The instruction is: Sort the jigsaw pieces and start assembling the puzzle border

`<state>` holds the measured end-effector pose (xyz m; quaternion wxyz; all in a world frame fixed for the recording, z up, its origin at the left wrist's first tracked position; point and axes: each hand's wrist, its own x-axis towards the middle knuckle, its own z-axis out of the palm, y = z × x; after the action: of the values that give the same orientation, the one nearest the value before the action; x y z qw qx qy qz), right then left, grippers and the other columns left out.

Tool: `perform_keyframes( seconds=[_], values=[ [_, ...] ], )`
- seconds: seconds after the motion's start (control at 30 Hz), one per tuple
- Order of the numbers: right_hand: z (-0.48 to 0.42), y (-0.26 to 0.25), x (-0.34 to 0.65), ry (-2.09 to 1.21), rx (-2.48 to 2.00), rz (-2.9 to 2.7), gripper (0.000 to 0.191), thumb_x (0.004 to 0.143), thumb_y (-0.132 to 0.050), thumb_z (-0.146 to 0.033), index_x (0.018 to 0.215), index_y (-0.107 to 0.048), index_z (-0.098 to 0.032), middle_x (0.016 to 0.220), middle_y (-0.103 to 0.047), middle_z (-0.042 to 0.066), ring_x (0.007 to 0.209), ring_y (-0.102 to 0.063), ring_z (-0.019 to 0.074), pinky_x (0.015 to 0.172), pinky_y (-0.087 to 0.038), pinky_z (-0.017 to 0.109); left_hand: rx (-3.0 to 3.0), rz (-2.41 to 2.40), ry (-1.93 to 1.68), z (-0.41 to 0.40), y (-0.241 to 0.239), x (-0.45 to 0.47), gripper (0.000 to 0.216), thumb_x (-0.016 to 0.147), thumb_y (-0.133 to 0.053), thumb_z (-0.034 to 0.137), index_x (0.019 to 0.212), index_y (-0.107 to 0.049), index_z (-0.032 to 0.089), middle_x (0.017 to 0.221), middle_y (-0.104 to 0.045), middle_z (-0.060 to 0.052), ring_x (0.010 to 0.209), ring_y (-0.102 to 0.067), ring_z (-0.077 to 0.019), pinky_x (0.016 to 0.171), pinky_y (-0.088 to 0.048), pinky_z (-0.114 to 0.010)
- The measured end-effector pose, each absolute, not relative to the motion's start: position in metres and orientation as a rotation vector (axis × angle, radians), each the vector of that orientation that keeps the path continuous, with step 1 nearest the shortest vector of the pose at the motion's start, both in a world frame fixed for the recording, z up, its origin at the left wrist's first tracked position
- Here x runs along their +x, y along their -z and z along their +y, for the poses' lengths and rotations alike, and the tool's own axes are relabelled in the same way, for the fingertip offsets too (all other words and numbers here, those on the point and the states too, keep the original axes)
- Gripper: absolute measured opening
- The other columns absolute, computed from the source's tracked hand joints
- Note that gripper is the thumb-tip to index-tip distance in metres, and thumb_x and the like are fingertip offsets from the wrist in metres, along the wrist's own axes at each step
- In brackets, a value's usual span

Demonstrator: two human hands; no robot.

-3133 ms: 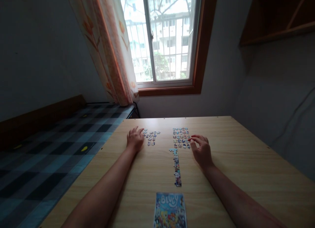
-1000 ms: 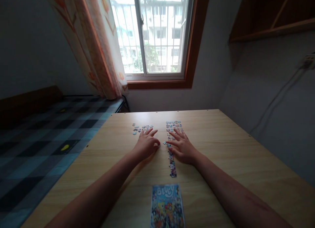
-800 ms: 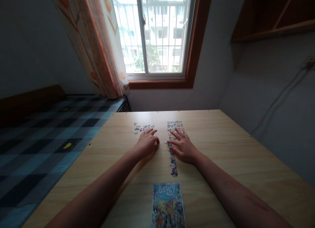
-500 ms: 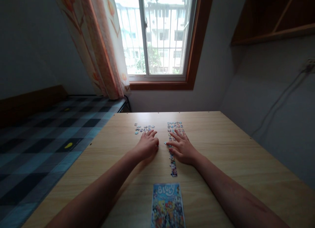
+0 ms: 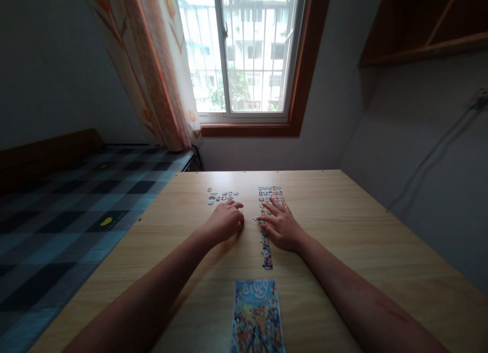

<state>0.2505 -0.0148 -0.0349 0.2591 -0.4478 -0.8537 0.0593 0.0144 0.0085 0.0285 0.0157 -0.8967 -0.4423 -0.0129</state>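
Observation:
My left hand (image 5: 224, 222) hovers just right of and nearer than a group of loose jigsaw pieces (image 5: 223, 196). Its thumb and index finger curl together on the right side, and anything between them is hidden. My right hand (image 5: 281, 225) lies with fingers spread over rows of jigsaw pieces (image 5: 270, 189), covering part of them. Close to its index fingertip is a light blue piece (image 5: 255, 218), poking out left of the column. From under this hand, a narrow strip of joined pieces (image 5: 267, 261) runs toward me.
A "Bluey" picture sheet or box (image 5: 257, 317) lies at the near middle of the wooden table (image 5: 343, 271). Left of the table stands a bed with a checked cover (image 5: 87, 210). A window (image 5: 255, 63) and curtain (image 5: 152, 73) are beyond the far edge.
The view has tilted slightly, so everything on the table sits a little higher. My left hand has drawn slightly to the left; my right hand stays over the rows, almost still.

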Motion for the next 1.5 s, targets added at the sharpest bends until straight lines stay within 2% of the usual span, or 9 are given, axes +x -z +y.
perform_keyframes(
  seconds=[0.13, 0.27, 0.37, 0.6, 0.8, 1.2, 1.5],
  values=[
    [-0.015, 0.035, 0.252, -0.158, -1.211, -2.312, 0.032, 0.096, -0.053, -0.041, 0.121, -0.071, -0.031, 0.152, -0.047, 0.008, 0.149, -0.023, 0.0345, 0.115, -0.012, 0.068, -2.795, -1.348, -0.013, 0.008, -0.033, 0.013, 0.017, 0.078, -0.067, 0.021, 0.089, -0.080, 0.028, 0.127, -0.067, -0.005, 0.118, -0.055, -0.0280, 0.103, -0.040, -0.040],
    [-0.015, 0.034, 0.252, -0.176, -1.231, -2.309, 0.033, 0.096, -0.053, -0.041, 0.122, -0.070, -0.031, 0.153, -0.046, 0.009, 0.150, -0.022, 0.0343, 0.115, -0.013, 0.068, -2.839, -1.312, 0.018, 0.009, -0.036, 0.014, 0.015, 0.078, -0.067, 0.018, 0.081, -0.079, 0.026, 0.113, -0.071, -0.005, 0.107, -0.057, -0.0264, 0.093, -0.044, -0.036],
    [-0.015, 0.034, 0.252, -0.183, -1.236, -2.308, 0.034, 0.096, -0.052, -0.042, 0.122, -0.070, -0.030, 0.153, -0.046, 0.009, 0.150, -0.022, 0.0340, 0.116, -0.014, 0.066, -2.848, -1.303, 0.013, 0.011, -0.036, 0.013, 0.013, 0.078, -0.069, 0.018, 0.082, -0.079, 0.025, 0.106, -0.072, -0.006, 0.102, -0.058, -0.0256, 0.090, -0.044, -0.036],
    [-0.014, 0.035, 0.251, -0.137, -1.243, -2.271, 0.033, 0.095, -0.055, -0.042, 0.120, -0.071, -0.028, 0.150, -0.050, 0.010, 0.148, -0.027, 0.0332, 0.117, -0.015, 0.062, -2.844, -1.302, 0.108, 0.014, -0.027, 0.013, 0.013, 0.077, -0.069, 0.017, 0.083, -0.078, 0.024, 0.105, -0.072, -0.006, 0.102, -0.058, -0.0250, 0.092, -0.044, -0.036],
    [-0.015, 0.033, 0.250, -0.117, -1.250, -2.297, 0.032, 0.095, -0.055, -0.041, 0.117, -0.073, -0.028, 0.150, -0.049, 0.010, 0.147, -0.029, 0.0343, 0.116, -0.016, 0.064, -2.854, -1.427, 0.300, 0.014, -0.013, 0.022, 0.012, 0.081, -0.066, 0.019, 0.086, -0.076, 0.021, 0.102, -0.073, -0.007, 0.099, -0.060, -0.0249, 0.092, -0.047, -0.037],
    [-0.014, 0.036, 0.249, -0.134, -1.269, -2.370, 0.037, 0.097, -0.051, -0.046, 0.125, -0.069, -0.030, 0.158, -0.037, 0.009, 0.151, -0.020, 0.0341, 0.117, -0.012, 0.065, -2.843, -1.536, 0.627, 0.022, 0.008, 0.033, 0.018, 0.080, -0.063, 0.014, 0.090, -0.077, 0.019, 0.095, -0.072, -0.008, 0.093, -0.065, -0.0224, 0.091, -0.050, -0.035],
    [-0.014, 0.033, 0.248, -0.172, -1.287, -2.402, 0.040, 0.097, -0.050, -0.047, 0.129, -0.066, -0.030, 0.159, -0.036, 0.010, 0.151, -0.019, 0.0350, 0.117, -0.014, 0.065, -2.881, -1.511, 0.683, 0.026, 0.012, 0.032, 0.019, 0.081, -0.061, 0.014, 0.089, -0.078, 0.020, 0.096, -0.073, -0.007, 0.092, -0.066, -0.0202, 0.092, -0.050, -0.033]
  ],
)
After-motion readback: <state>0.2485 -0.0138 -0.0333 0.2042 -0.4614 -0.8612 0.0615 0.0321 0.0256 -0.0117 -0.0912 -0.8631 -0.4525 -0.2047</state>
